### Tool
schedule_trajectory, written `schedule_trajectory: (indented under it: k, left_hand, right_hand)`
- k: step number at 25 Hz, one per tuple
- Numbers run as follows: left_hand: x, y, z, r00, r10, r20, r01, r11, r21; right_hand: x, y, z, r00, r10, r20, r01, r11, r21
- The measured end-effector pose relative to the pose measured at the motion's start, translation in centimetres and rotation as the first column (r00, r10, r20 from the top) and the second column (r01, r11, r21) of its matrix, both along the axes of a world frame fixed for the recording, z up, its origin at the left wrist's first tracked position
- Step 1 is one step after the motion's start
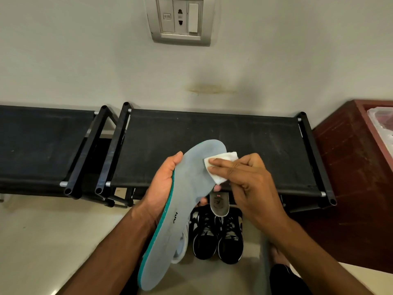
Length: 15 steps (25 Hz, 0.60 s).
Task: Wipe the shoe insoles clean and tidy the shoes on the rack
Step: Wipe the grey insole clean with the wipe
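My left hand [161, 186] grips a long grey insole [187, 199] with a teal edge, held up in front of the rack with its toe end pointing away. My right hand [244, 179] presses a folded white wipe [219, 167] against the upper part of that insole, fingers laid over it and thumb under it. Below, on the floor, stands a pair of black sneakers [219, 235] with their toes toward me. A second grey insole [219, 203] sticks out above them. A white shoe [180, 248] is mostly hidden behind the held insole.
A black fabric shoe rack [212, 133] stands against the wall, with a second black rack [42, 141] to its left. A dark red wooden cabinet [348, 167] flanks the right side. A switch plate [180, 20] is on the wall above. The floor is pale tile.
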State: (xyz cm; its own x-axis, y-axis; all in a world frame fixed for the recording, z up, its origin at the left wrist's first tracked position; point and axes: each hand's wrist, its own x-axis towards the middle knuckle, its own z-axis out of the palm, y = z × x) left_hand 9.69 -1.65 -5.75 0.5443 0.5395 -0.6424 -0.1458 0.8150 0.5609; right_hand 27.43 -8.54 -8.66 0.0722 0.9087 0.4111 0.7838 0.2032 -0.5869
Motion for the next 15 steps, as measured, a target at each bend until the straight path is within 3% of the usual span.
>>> schedule_trajectory:
  k: [2,5,8,12,15]
  left_hand:
    - [0.16,-0.15,0.18,0.999,-0.036,0.037,0.036,0.999,0.001]
    - [0.18,-0.12,-0.07,0.999,-0.030,0.012,0.029,0.999,0.030]
    - [0.26,-0.17,-0.12,0.998,-0.065,0.027,0.064,0.997,0.031]
    - [0.37,-0.31,-0.24,0.998,-0.064,-0.001,0.064,0.997,0.041]
    - [0.41,-0.37,-0.42,0.998,-0.063,-0.021,0.064,0.997,0.049]
  right_hand:
    - [0.30,0.07,-0.07,0.999,-0.053,-0.012,0.053,0.999,-0.005]
    - [0.26,0.01,-0.01,0.999,0.016,-0.031,-0.016,1.000,0.001]
    - [0.63,0.30,0.20,0.996,-0.062,-0.071,0.062,0.998,-0.005]
    - [0.57,0.36,0.16,0.999,0.005,-0.046,-0.005,1.000,-0.001]
    - [0.55,0.60,0.46,0.992,-0.101,-0.081,0.102,0.995,0.007]
